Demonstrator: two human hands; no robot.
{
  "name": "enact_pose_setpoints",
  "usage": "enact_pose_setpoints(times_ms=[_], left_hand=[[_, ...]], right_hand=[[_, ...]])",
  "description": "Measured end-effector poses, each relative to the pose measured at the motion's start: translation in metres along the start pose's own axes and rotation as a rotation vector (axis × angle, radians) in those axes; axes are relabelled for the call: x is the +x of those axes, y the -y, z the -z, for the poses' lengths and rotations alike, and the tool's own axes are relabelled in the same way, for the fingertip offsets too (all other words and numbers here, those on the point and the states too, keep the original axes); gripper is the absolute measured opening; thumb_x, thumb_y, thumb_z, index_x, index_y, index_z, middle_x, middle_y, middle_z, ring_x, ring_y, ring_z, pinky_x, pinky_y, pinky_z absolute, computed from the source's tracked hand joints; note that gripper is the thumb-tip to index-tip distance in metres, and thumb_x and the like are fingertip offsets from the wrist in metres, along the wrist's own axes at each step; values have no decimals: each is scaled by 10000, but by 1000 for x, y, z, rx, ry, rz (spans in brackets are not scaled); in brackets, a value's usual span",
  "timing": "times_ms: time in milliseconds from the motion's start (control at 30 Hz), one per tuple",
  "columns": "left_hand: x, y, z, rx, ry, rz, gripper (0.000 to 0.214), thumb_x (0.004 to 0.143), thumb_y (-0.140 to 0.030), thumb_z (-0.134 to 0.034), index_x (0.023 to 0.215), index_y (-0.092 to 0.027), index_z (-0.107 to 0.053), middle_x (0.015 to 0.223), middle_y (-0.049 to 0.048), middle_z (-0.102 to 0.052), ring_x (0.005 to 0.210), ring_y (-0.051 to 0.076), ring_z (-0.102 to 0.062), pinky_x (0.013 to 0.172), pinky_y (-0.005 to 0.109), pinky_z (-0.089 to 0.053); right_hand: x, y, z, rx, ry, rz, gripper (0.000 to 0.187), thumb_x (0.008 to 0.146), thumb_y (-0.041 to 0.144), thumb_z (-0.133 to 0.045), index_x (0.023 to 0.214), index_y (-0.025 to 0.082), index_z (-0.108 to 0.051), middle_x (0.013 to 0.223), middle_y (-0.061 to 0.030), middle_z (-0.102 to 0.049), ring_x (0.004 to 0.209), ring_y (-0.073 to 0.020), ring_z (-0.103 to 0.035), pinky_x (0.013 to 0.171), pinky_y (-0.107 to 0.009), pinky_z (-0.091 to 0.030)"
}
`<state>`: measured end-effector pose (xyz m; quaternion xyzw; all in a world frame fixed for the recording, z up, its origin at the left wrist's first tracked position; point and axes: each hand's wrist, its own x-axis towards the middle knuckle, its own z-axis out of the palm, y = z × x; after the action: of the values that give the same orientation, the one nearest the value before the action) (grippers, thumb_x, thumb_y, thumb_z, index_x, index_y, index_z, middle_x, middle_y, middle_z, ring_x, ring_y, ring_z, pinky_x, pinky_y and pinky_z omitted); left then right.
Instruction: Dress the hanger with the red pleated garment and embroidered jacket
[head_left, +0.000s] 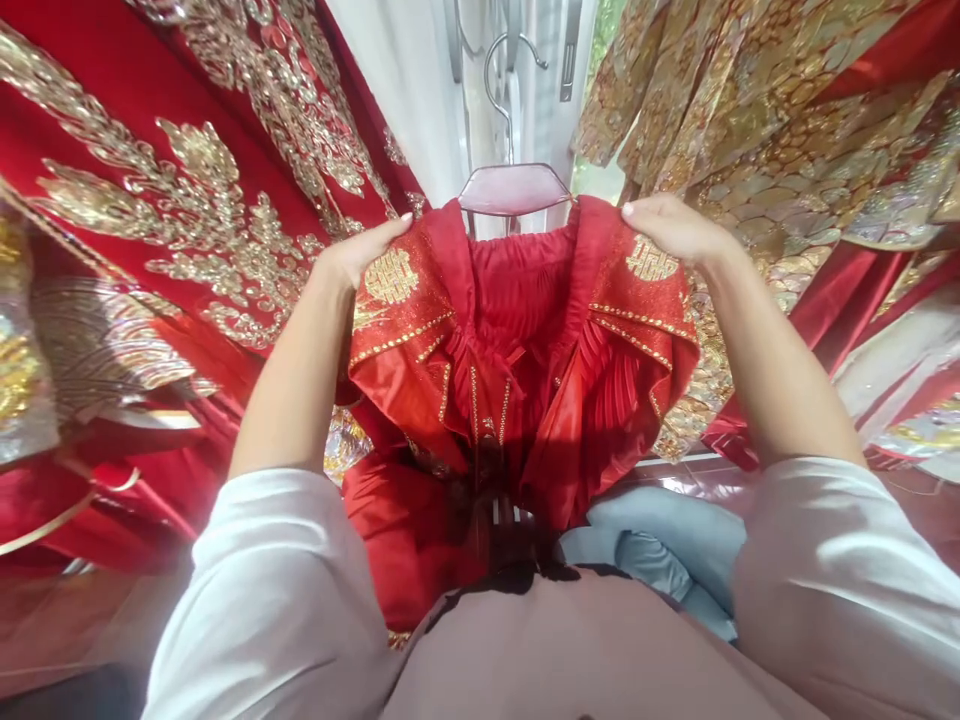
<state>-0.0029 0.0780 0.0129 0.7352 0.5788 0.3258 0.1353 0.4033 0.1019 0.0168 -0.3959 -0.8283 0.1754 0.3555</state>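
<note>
A red jacket [517, 340] with gold trim and gold emblems hangs on a pink hanger [514, 188] with a metal hook, straight ahead of me. My left hand [360, 250] grips its left shoulder, fingers curled over the cloth. My right hand [671, 225] grips the right shoulder in the same way. The garment's lower part drapes down toward my lap, partly in shadow.
Red fabric with heavy gold embroidery [187, 200] hangs close on the left. Gold and red embroidered garments [795, 130] hang on the right. A white curtain [405, 70] and a window frame lie behind. Light blue cloth [660, 545] lies low at the right.
</note>
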Motion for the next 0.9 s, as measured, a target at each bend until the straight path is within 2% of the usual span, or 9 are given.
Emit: enact_pose_setpoints(times_ms=[100, 200, 267, 333, 433, 600, 700, 833, 900], left_hand=[[-2, 6, -1, -269, 228, 76, 761, 729, -856, -218, 807, -188, -572, 654, 52, -607, 727, 170, -493, 675, 341, -422], [-25, -9, -2, -89, -62, 5, 594, 784, -768, -342, 609, -208, -428, 542, -13, -413, 620, 110, -360, 618, 292, -334], [-45, -24, -4, 130, -252, -25, 572, 838, -684, -359, 534, -203, -295, 533, -22, -284, 581, 93, -274, 593, 282, -273], [-60, -35, -10, 254, -314, 15, 544, 861, -640, -346, 540, -207, -274, 548, -13, -297, 566, 105, -288, 584, 295, -256], [-65, -35, -18, 192, -344, 91, 515, 829, -666, -388, 575, -221, -340, 570, 13, -405, 628, 162, -425, 612, 326, -304], [-49, -6, -13, -416, -52, 65, 508, 698, -698, -563, 719, -191, -533, 674, 19, -564, 739, 165, -488, 704, 358, -422], [-49, 1, -10, -468, -14, 60, 515, 670, -679, -595, 789, -178, -576, 760, 23, -612, 734, 153, -486, 725, 369, -446], [-69, -15, -21, 5, -304, -33, 485, 806, -641, -459, 850, -178, -595, 864, 57, -637, 842, 202, -549, 804, 381, -447], [-84, -27, -32, 176, -450, -62, 465, 843, -589, -424, 1051, -200, -571, 1048, 85, -628, 1055, 253, -538, 901, 400, -424]], right_hand=[[-10, 3, 3, -67, -126, 87, 477, 826, 672, -464, 654, 231, -523, 511, 9, -479, 607, -128, -417, 618, -273, -377], [-35, 21, -2, -261, -367, 105, 428, 860, 638, -401, 888, 271, -621, 817, -60, -651, 814, -217, -527, 791, -369, -405], [-50, 34, -9, -379, -434, 61, 427, 871, 613, -372, 1025, 295, -612, 1023, -68, -652, 945, -266, -540, 882, -430, -384], [-58, 42, -17, -444, -405, 0, 445, 861, 619, -373, 1091, 306, -592, 1076, -70, -641, 986, -291, -528, 892, -460, -380], [-53, 37, -22, -430, -351, -34, 446, 849, 644, -375, 1031, 309, -606, 959, -69, -657, 898, -267, -517, 826, -427, -401], [-28, 13, -11, -274, -187, 62, 476, 804, 717, -402, 759, 284, -594, 688, -42, -592, 735, -188, -451, 689, -320, -404], [-30, 14, -12, -300, -258, 22, 433, 840, 616, -449, 882, 222, -624, 834, -66, -643, 808, -188, -500, 757, -319, -411], [-76, 32, -63, -547, -625, -96, 443, 909, 399, -387, 1224, 119, -524, 1234, -186, -530, 1170, -323, -460, 924, -479, -344], [-108, 39, -111, -581, -592, -181, 408, 931, 362, -308, 1174, 150, -559, 1215, -189, -533, 1212, -359, -435, 898, -505, -355]])
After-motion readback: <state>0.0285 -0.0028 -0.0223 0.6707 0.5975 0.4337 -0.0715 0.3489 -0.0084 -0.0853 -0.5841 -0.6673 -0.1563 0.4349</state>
